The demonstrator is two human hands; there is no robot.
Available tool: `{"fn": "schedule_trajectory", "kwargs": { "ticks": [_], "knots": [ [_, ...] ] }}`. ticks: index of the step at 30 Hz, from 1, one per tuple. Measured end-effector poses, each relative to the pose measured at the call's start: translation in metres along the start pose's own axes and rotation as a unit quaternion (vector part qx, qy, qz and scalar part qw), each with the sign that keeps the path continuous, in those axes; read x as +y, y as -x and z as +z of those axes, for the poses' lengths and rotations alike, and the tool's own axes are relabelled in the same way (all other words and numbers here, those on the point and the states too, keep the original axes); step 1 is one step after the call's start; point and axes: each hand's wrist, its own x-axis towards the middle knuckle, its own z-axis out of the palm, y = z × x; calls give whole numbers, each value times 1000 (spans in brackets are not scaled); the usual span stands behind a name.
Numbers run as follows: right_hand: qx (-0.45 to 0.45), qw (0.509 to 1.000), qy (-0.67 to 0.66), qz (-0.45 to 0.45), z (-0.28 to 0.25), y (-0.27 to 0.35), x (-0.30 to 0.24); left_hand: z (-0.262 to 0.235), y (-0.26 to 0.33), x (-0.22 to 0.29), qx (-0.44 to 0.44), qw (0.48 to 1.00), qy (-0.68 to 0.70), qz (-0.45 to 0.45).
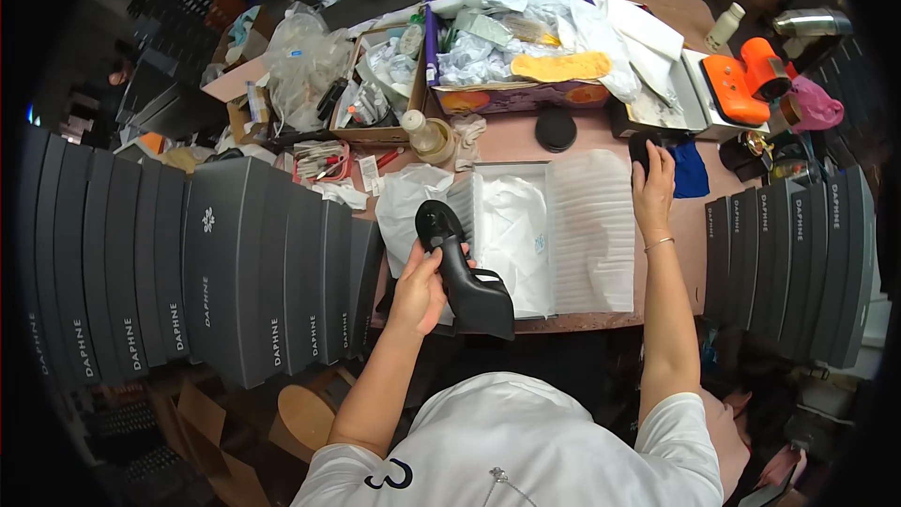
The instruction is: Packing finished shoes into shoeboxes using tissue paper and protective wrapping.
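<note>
My left hand (419, 293) is closed round a black shoe (460, 268) with a strap, held over the left side of an open shoebox. White tissue paper (511, 239) lines this shoebox (511, 167), and a sheet of ribbed white foam (591, 235) lies over its right side. Farther right, my right hand (654, 178) has its fingers closed on a small black object (639, 150), whose kind I cannot make out. A blue cloth (692, 170) lies just beside that hand. More white tissue (410, 195) is crumpled behind the shoe.
Stacks of dark grey shoeboxes (225, 272) stand at the left, and more boxes (793, 263) at the right. At the back is a carton (563, 97) of crumpled paper with a yellow insole (561, 66). A black round pad (556, 130), bottle (425, 136) and orange device (737, 89) stand around the table.
</note>
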Motion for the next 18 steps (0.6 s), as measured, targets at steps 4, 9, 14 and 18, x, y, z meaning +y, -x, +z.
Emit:
{"fn": "schedule_trajectory", "kwargs": {
  "ticks": [4,9,14,18],
  "knots": [
    [-118,988,93,23,34,12,54,4,2,-4,1,996,-74,40],
    [-356,861,-356,-73,-45,34,-113,0,5,-13,4,995,-74,60],
    [-676,680,-260,111,-40,108,-178,15,12,-33,-78,970,-195,123],
    [-536,674,-487,147,-53,157,-144,-51,13,-7,-36,692,-663,283]
  ]
}}
